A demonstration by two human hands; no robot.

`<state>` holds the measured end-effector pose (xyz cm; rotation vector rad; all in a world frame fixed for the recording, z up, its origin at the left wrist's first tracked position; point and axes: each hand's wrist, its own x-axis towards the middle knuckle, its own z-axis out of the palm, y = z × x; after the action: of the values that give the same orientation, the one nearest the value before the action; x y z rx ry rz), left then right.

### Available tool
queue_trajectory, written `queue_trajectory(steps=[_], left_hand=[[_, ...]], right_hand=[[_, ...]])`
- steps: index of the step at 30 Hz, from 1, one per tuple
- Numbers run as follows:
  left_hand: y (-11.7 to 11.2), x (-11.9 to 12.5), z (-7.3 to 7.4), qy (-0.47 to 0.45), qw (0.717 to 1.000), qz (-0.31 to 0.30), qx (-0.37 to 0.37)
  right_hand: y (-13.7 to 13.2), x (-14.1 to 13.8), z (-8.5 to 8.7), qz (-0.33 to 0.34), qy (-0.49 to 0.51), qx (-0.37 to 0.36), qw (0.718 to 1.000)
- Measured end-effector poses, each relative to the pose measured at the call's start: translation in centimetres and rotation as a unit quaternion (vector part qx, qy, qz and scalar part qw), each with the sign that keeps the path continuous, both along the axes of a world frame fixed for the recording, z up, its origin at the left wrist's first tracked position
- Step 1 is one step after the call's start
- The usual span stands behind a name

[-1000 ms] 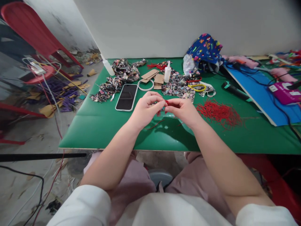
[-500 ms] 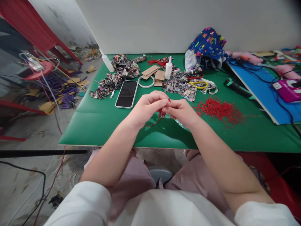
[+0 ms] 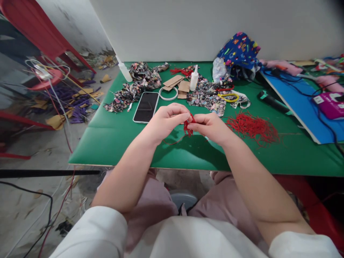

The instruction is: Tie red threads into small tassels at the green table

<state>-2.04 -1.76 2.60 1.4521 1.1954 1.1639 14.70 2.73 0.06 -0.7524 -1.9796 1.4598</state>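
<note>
Between my two hands, over the front of the green table (image 3: pixel 107 143), is a small bunch of red cord (image 3: pixel 189 129). My left hand (image 3: pixel 172 120) pinches its upper left side, thumb against fingers. From the right, my right hand (image 3: pixel 209 127) grips the same bunch between thumb and forefinger. One loose red strand trails down to the left below my left hand. A larger heap of red cords (image 3: pixel 254 128) lies right of my right hand. Just behind my left hand is a phone (image 3: pixel 146 106) with a dark screen.
Behind my hands are a white ring (image 3: pixel 168 94), brown cardboard pieces (image 3: pixel 173 81), a white squeeze bottle (image 3: pixel 194 79), floral fabric (image 3: pixel 208 102) and yellow-handled scissors (image 3: pixel 229 97). A second bottle (image 3: pixel 125 72) leans at the left edge. A blue board (image 3: pixel 290 100) lies on the right.
My hands have drawn slightly apart, the right one moving right. More of the red cord bunch now shows between them.
</note>
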Motion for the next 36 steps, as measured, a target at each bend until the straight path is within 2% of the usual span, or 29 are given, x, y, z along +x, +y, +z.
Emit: queue_trajectory(steps=[3,5,7,12,20,27,30,36], left_hand=[[0.1,0.2,-0.2,0.015,1.0,0.008,0.005],[0.1,0.3,-0.3,0.025,1.0,0.004,0.001],[0.0,0.4,-0.4,0.037,0.999,-0.001,-0.003],[-0.1,0.6,-0.6,0.085,0.996,-0.017,0.0],[-0.2,0.4,-0.4,0.084,0.996,-0.033,-0.004],[-0.1,0.1,-0.2,0.015,0.999,-0.043,-0.013],[-0.1,0.1,-0.3,-0.063,0.996,-0.051,-0.034],[0.1,0.4,-1.0,-0.222,0.961,-0.094,-0.133]], right_hand=[[0.6,0.5,-0.3,-0.022,-0.05,0.054,0.997],[0.8,0.7,-0.4,-0.049,-0.064,0.061,0.995],[0.7,0.7,-0.3,-0.059,-0.049,0.034,0.996],[-0.2,-0.2,-0.1,-0.027,0.003,-0.07,0.997],[-0.4,-0.4,-0.6,0.002,0.022,-0.119,0.993],[-0.4,-0.3,-0.5,0.015,0.007,-0.12,0.993],[-0.4,-0.3,-0.7,0.02,-0.006,-0.103,0.994],[-0.4,-0.4,-0.9,0.049,0.025,-0.098,0.994]])
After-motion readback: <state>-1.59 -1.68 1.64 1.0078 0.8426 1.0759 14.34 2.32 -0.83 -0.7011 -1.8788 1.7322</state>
